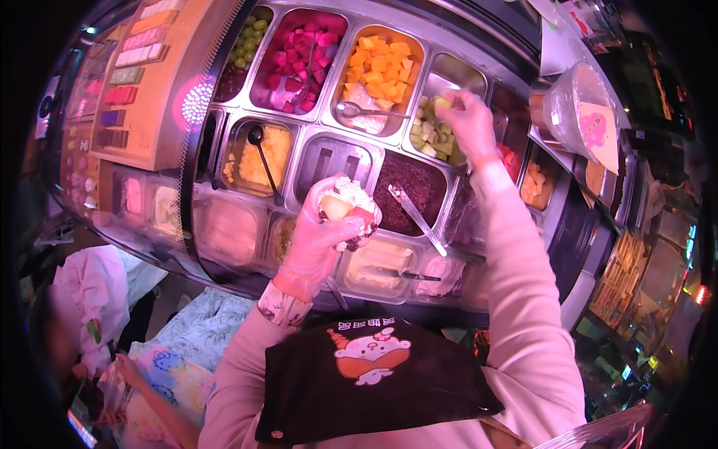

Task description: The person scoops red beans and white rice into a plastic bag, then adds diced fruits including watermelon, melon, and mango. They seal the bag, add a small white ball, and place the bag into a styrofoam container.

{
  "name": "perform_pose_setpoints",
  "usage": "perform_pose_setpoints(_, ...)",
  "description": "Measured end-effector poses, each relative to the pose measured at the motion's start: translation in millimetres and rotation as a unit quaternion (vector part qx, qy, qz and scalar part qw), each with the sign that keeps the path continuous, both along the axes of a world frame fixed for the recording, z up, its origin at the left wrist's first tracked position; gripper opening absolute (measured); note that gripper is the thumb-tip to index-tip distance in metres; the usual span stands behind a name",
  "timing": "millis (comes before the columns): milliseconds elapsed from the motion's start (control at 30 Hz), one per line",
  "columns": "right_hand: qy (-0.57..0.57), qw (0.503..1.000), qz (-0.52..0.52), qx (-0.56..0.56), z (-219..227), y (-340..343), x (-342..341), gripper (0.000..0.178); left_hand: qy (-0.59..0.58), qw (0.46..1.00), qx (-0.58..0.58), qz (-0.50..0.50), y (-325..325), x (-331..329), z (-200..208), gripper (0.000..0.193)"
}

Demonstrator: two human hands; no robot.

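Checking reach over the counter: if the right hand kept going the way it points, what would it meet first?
Probably the green fruit cubes in their metal tray; the right hand already hovers over them, though depth is unclear.

right hand (467,120) fingertips: hidden among green fruit cubes (434,135)
lower-left person: blurred, cut off
lower front tubs (228,232): contents hazy

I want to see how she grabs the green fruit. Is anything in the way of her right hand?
No. The right hand is already in the tray of green fruit cubes, fingers on the pieces, with nothing visible between them.
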State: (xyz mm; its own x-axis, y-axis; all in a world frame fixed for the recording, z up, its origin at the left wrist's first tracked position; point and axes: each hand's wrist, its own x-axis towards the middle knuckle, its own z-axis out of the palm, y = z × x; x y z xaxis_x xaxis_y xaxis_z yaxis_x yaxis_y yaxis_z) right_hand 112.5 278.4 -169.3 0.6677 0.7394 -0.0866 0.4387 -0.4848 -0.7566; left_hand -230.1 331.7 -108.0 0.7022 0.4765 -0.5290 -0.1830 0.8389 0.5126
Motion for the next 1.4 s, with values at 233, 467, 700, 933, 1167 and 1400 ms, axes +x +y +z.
perform_pose_setpoints(233,-0.098,0.942,0.320,0.011,109,-11,-147,0.034,-0.015,0.999,0.030,-0.031,13,1,-18,0.077)
perform_pose_setpoints(467,0.076,0.938,0.323,0.101,95,-30,-173,0.043,0.010,0.996,0.035,-0.087,29,-7,-21,0.084)
perform_pose_setpoints(700,0.041,0.930,0.360,0.057,79,-40,-182,0.084,-0.002,0.996,0.012,-0.088,32,-7,-26,0.089)
perform_pose_setpoints(933,0.128,0.912,0.386,0.056,107,-15,-159,0.093,-0.032,0.997,-0.005,-0.074,41,9,-26,0.089)
perform_pose_setpoints(1167,0.080,0.980,0.175,0.045,66,18,-88,0.031,-0.069,0.993,-0.074,-0.061,39,8,-22,0.089)
perform_pose_setpoints(1400,-0.106,0.917,0.223,-0.314,-11,16,84,0.018,-0.053,0.986,-0.150,-0.050,38,-7,-27,0.077)
